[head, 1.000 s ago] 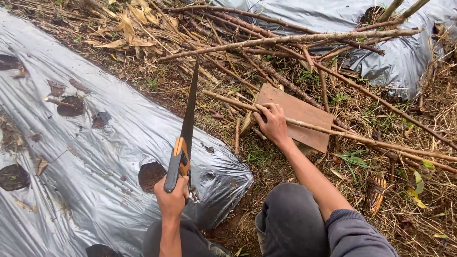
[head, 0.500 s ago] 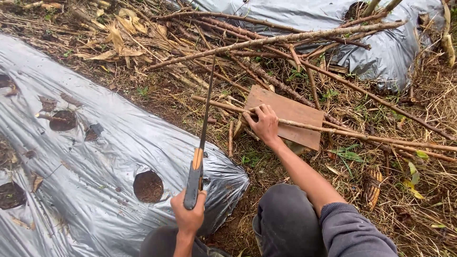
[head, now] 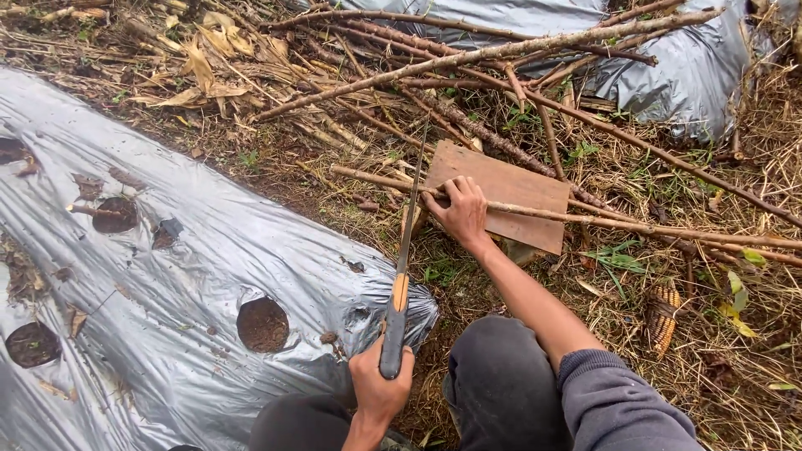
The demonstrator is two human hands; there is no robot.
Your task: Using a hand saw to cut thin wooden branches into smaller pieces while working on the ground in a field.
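We see our left hand (head: 380,386) low in the picture, with its grip wrapped tight around the dark handle of a long knife (head: 399,284). The knife has an orange band above the handle. Its thin blade points up and away from us, and its tip is near the thin stick (head: 585,219).

Our right hand (head: 462,210) reaches out in front of our knee. Its grip is pressed down around the thin stick, holding it against a flat brown board (head: 511,190). The board lies on dry grass and straw. The stick runs across the board, from the left of it far off to the right.

On the left, a big sheet of shiny grey plastic (head: 167,276) covers a long mound of soil. It has round holes with dark dirt showing in them. One hole (head: 262,324) is just beside the knife handle.

Behind the board lies a pile of long dry branches (head: 468,58), and more grey plastic sits at the top right. A dry corn cob (head: 664,311) lies in the grass on the right, well apart from our hands.
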